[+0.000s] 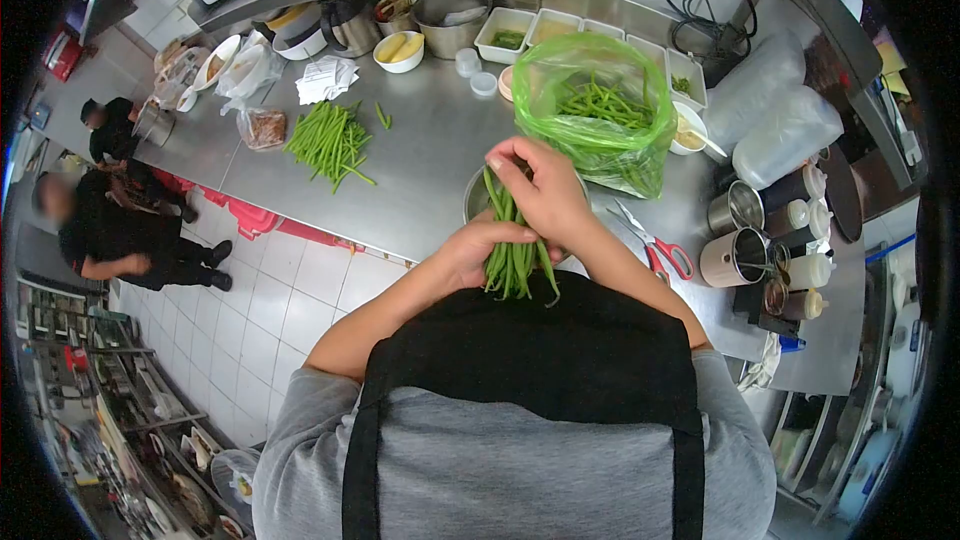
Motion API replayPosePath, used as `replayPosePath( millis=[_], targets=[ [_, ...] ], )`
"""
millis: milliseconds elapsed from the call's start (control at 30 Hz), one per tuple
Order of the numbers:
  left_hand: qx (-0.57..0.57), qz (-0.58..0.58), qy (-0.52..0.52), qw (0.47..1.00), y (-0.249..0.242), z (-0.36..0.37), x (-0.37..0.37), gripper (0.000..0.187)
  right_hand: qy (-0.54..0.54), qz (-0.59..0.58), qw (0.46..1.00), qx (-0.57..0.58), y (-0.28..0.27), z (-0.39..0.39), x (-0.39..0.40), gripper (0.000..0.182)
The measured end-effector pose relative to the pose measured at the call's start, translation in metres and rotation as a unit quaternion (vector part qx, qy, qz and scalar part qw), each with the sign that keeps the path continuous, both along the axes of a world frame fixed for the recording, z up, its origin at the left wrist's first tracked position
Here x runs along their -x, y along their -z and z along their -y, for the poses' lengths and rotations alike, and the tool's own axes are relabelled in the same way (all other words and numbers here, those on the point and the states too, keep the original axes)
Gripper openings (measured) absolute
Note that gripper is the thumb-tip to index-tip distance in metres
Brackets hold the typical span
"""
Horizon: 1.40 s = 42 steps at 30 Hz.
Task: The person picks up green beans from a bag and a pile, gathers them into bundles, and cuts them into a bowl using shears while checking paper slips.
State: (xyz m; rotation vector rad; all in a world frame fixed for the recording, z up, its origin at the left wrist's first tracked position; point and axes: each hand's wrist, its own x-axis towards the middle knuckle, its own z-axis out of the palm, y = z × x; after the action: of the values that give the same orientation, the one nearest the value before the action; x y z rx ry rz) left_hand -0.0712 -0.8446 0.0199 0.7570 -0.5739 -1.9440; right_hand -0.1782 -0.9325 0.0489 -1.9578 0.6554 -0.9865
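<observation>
A bunch of green beans (512, 265) is gripped in my left hand (472, 252), held upright close to the black apron. My right hand (540, 185) closes its fingers around the upper ends of the same beans. Under both hands is a round metal bowl (474, 202), mostly hidden by them. To the right of the bowl lie red-handled scissors (668, 256). Behind my right hand, more beans fill an open green plastic bag (640, 175). A pile of green beans (328, 143) lies on the steel counter to the left.
Along the back of the steel counter (420, 170) stand a metal pot (450, 25), a white bowl of yellow pieces (399, 50) and several tubs. Squeeze bottles (808, 270) and metal containers (735, 208) crowd the right side. Two people in black (110, 230) are at the far left.
</observation>
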Motion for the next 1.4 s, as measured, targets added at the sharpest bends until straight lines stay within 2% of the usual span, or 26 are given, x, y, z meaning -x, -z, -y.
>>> replayPosePath(
  millis=[67,133,200,300,333,367,433,467,567,600,700,733,800,900,1033,1133,1233,1333,1400],
  targets=[
    [-0.035,-0.006,-0.033,0.999,0.009,0.004,-0.006,0.032,-0.002,0.082,0.997,-0.009,0.007,0.005,-0.003,0.023],
    [-0.002,-0.038,-0.098,0.994,0.001,0.010,-0.006,0.029,-0.050,0.113,0.976,-0.181,0.001,0.002,0.007,0.032],
    [0.032,-0.038,-0.169,0.984,-0.008,0.020,-0.005,0.026,-0.090,0.152,0.960,-0.218,0.014,0.002,0.011,0.046],
    [0.122,0.025,-0.328,0.937,-0.020,0.038,0.007,0.032,-0.041,0.153,0.977,-0.141,0.030,-0.017,0.002,0.050],
    [0.151,0.065,-0.345,0.924,-0.015,0.045,0.007,0.036,-0.029,0.136,0.979,-0.149,0.026,-0.025,0.000,0.057],
    [0.166,0.089,-0.372,0.909,-0.012,0.050,0.010,0.037,-0.049,0.210,0.943,-0.254,0.029,-0.025,-0.001,0.057],
    [0.200,0.137,-0.422,0.874,-0.013,0.059,0.016,0.037,-0.089,0.346,0.822,-0.444,0.023,-0.023,-0.004,0.057],
    [0.225,0.205,-0.430,0.850,-0.014,0.059,0.017,0.038,-0.044,0.332,0.784,-0.523,0.018,-0.026,0.004,0.054],
    [0.352,0.265,-0.457,0.773,-0.002,0.063,0.023,0.037,0.004,0.340,0.723,-0.601,0.011,-0.030,0.010,0.049],
    [0.384,0.337,-0.401,0.761,0.002,0.059,0.018,0.041,0.007,0.366,0.705,-0.608,0.019,-0.026,0.009,0.044],
    [0.471,0.462,-0.420,0.623,0.004,0.064,0.013,0.039,0.029,0.387,0.683,-0.619,0.032,-0.022,0.018,0.040],
    [0.491,0.501,-0.396,0.593,-0.002,0.061,0.008,0.036,0.040,0.391,0.682,-0.616,0.033,-0.021,0.017,0.038],
    [0.445,0.471,-0.365,0.669,-0.002,0.053,0.019,0.035,0.063,0.399,0.680,-0.611,0.034,-0.022,0.015,0.034],
    [0.375,0.378,-0.355,0.768,-0.005,0.044,0.041,0.041,-0.084,0.437,0.667,-0.598,0.032,-0.017,0.013,0.033],
    [0.298,0.291,-0.326,0.849,0.012,0.050,0.034,0.049,-0.075,0.432,0.642,-0.629,0.048,-0.015,0.005,0.030],
    [0.305,0.464,-0.303,0.774,0.039,0.057,0.020,0.057,-0.080,0.447,0.646,-0.613,0.054,-0.010,0.003,0.026],
    [0.431,0.566,-0.287,0.641,0.044,0.060,0.018,0.068,0.003,0.428,0.660,-0.618,0.035,-0.023,0.008,0.029],
    [0.433,0.522,-0.305,0.668,0.027,0.052,0.026,0.079,-0.042,0.423,0.634,-0.646,0.036,-0.020,0.013,0.030],
    [0.421,0.449,-0.283,0.736,0.018,0.054,0.028,0.076,-0.050,0.422,0.647,-0.633,0.040,-0.017,0.012,0.030]
  ],
)
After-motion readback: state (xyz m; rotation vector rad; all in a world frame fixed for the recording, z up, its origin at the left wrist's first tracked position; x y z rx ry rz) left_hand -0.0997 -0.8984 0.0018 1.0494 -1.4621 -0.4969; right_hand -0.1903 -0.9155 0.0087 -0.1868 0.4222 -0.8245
